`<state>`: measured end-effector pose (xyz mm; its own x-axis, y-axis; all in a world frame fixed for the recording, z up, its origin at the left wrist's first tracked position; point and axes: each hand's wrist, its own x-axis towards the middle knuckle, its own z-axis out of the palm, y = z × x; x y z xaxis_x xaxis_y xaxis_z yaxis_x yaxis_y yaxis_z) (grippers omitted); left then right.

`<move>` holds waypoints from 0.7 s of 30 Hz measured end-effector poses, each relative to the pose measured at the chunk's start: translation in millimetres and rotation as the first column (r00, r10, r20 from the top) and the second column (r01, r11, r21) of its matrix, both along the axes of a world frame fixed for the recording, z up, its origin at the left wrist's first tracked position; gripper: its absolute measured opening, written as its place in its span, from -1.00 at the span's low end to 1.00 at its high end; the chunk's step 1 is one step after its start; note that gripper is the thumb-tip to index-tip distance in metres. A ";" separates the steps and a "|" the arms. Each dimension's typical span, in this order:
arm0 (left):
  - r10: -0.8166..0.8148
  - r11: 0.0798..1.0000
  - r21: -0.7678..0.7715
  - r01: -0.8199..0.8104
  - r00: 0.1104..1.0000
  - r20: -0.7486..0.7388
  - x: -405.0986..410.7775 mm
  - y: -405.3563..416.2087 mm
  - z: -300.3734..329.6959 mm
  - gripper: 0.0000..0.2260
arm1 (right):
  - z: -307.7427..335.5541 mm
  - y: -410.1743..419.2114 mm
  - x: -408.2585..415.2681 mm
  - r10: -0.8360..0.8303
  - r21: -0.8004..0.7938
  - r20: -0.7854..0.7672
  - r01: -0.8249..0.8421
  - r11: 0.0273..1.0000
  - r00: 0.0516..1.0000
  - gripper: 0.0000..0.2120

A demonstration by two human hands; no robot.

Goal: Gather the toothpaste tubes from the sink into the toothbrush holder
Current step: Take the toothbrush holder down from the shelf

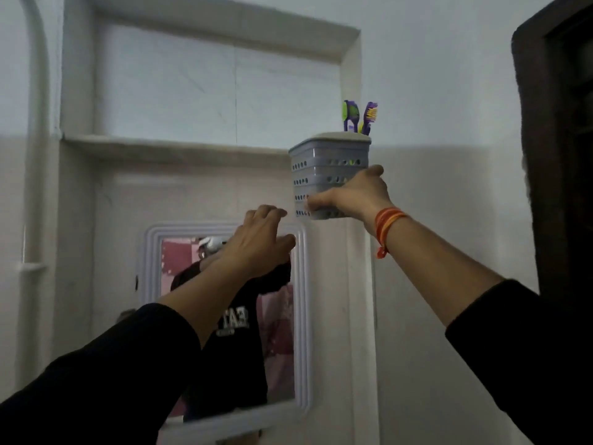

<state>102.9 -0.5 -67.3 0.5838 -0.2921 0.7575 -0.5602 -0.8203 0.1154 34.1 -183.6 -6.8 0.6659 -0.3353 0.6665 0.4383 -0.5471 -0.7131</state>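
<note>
A grey perforated toothbrush holder (330, 162) is up against the white wall, right of centre, with purple and green toothbrushes (359, 115) sticking out of its top. My right hand (356, 195), with orange threads on the wrist, grips the holder's lower part from the right and below. Just left of and below the holder, my left hand (261, 239) is raised with its fingers spread, holding nothing and apart from the holder. No toothpaste tubes and no sink are in view.
A white-framed mirror (303, 316) hangs on the wall below my hands. Above it is a recessed niche with a ledge (173, 146). A white pipe (35, 139) runs down the left side. A dark door frame (555, 155) stands at the right.
</note>
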 end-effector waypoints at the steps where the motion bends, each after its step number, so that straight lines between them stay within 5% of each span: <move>1: -0.015 1.000 -0.009 0.015 0.999 -0.030 -1.6 4.0 -18.3 -0.45 | -22.2 2.7 -0.1 -0.011 0.003 -0.022 0.011 1.000 1.000 -0.01; 6: -0.118 0.992 -0.062 0.109 0.979 -0.166 -10.1 23.4 -125.5 -0.63 | -149.9 16.7 0.9 -0.050 0.011 -0.078 0.051 0.999 0.996 0.05; 11: -0.101 0.994 -0.068 0.081 0.912 -0.397 -1.4 34.5 -245.8 -0.56 | -277.4 28.2 9.7 -0.086 0.044 -0.172 0.095 0.995 0.981 0.12; 17: -0.032 0.999 -0.028 0.018 0.742 -0.669 16.2 42.5 -356.7 -0.48 | -413.8 28.7 23.9 -0.075 0.087 -0.325 0.109 0.990 0.943 0.09; 21: 0.060 0.997 0.022 -0.076 0.545 -0.836 38.7 45.8 -403.7 -0.52 | -494.1 30.1 28.6 -0.046 0.116 -0.421 0.104 0.988 0.906 0.10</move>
